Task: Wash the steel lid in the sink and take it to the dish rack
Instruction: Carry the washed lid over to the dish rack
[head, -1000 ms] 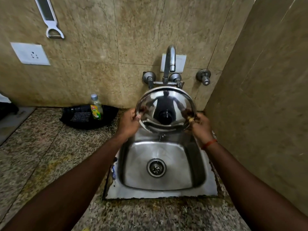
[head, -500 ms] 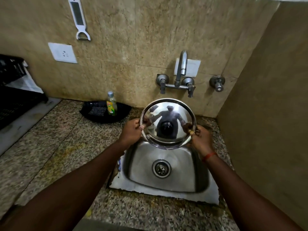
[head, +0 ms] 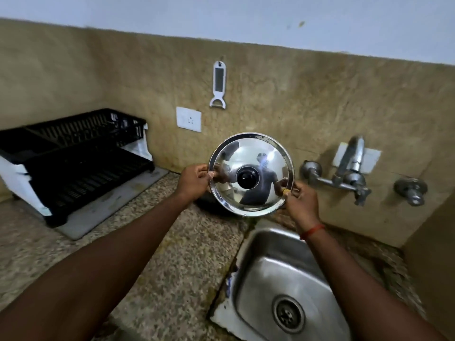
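Note:
The round steel lid [head: 261, 158], shiny with a black knob at its centre, is held upright in the air over the granite counter, left of the sink. My left hand [head: 193, 182] pinches its left rim and my right hand [head: 301, 201] grips its lower right rim. The steel sink [head: 261, 271] lies at the lower right. The black two-tier dish rack [head: 73, 153] stands on a grey mat at the left, well apart from the lid.
A wall tap [head: 349, 163] with valves juts out above the sink, right of the lid. A white peeler [head: 218, 84] hangs on the tiled wall above a white socket [head: 188, 118]. Speckled granite counter [head: 172, 262] stretches between rack and sink. A side wall closes the right.
Both hands have carried the lid up and left, from over the sink basin to above the counter. The view has swung left, bringing the dish rack into sight.

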